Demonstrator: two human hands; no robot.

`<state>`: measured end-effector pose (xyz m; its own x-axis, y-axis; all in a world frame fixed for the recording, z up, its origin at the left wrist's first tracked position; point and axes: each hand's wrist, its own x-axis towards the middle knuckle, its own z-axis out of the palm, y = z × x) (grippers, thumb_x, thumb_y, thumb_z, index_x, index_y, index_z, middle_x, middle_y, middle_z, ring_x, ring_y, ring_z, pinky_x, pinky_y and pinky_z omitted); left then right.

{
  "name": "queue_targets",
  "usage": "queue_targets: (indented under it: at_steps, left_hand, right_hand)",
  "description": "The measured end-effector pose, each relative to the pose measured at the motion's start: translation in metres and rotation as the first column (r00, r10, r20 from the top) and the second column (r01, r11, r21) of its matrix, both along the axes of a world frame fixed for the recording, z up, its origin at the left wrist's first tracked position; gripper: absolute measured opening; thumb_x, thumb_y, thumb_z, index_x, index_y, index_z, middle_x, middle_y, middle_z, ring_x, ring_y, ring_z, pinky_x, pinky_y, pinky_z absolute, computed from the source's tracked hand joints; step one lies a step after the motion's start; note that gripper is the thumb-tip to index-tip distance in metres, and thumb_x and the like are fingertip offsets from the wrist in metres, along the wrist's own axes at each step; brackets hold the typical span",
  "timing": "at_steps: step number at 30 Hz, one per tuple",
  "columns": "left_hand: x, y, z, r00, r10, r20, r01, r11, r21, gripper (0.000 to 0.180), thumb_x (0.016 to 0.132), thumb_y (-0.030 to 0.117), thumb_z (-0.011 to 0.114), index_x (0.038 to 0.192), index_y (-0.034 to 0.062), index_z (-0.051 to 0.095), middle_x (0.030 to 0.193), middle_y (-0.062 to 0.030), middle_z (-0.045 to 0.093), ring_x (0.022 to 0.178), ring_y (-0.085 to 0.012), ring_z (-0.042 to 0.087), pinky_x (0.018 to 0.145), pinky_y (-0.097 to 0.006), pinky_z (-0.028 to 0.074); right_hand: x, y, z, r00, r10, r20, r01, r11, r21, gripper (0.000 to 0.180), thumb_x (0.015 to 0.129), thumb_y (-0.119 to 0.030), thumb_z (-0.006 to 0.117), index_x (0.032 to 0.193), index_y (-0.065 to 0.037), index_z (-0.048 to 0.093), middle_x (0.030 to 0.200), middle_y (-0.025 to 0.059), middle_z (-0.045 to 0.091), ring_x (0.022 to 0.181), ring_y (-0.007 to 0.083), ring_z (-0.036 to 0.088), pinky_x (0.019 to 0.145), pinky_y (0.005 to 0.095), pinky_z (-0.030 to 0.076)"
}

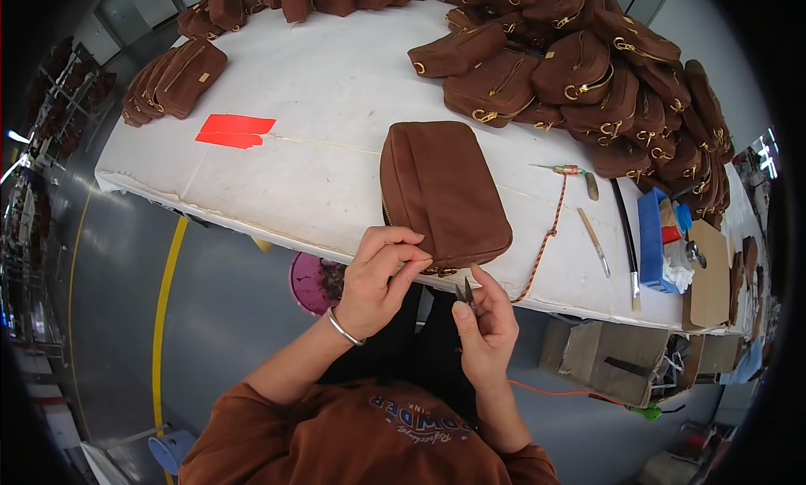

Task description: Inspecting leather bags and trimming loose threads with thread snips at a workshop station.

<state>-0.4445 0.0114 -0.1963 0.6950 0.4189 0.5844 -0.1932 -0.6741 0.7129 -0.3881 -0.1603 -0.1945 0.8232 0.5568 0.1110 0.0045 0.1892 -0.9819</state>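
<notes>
A brown zippered bag [441, 191] lies on the white table near its front edge, its zip side and gold-coloured hardware turned toward me. My left hand [378, 275] is at the bag's near left corner, thumb and fingertips pinched together. Whatever is between those fingertips is too small to make out. Just right of it, below the bag's near edge, my right hand [487, 334] is closed around small dark thread snips [466, 294]. The blades of the snips point up toward the bag, slightly apart.
Many brown bags [579, 74] are heaped at the back right, with a smaller stack [176, 80] at the left. Red tape [235, 131] marks the table. An awl [558, 169], a brush [594, 243], a cord [550, 233] and a blue bin [651, 242] lie right.
</notes>
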Motion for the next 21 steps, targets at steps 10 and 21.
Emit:
queue_targets:
  at_steps: [10,21]
  left_hand:
    - [-0.002,0.010,0.027,0.973,-0.130,-0.191,0.124,0.991,-0.044,0.008,0.084,0.000,0.069,0.090,-0.0014,0.064,0.109,-0.0126,0.059,0.091,-0.0229,0.064,0.075,-0.030,0.053]
    - [-0.001,0.013,0.039,0.896,-0.274,-0.349,0.213,0.956,-0.202,0.006,0.090,0.001,0.061,0.094,-0.0031,0.058,0.117,-0.0147,0.051,0.101,-0.0262,0.057,0.080,-0.032,0.050]
  right_hand:
    - [0.003,0.010,-0.004,0.971,-0.065,0.228,0.107,0.979,-0.175,0.043,0.087,-0.004,0.071,0.128,-0.002,0.055,0.087,0.0022,0.060,0.074,0.0056,0.054,0.068,0.0208,0.047]
    - [-0.001,0.024,-0.007,0.921,-0.073,0.383,0.194,0.938,-0.288,0.034,0.085,-0.009,0.073,0.115,-0.002,0.059,0.097,0.0126,0.067,0.073,0.0202,0.066,0.063,0.0289,0.053]
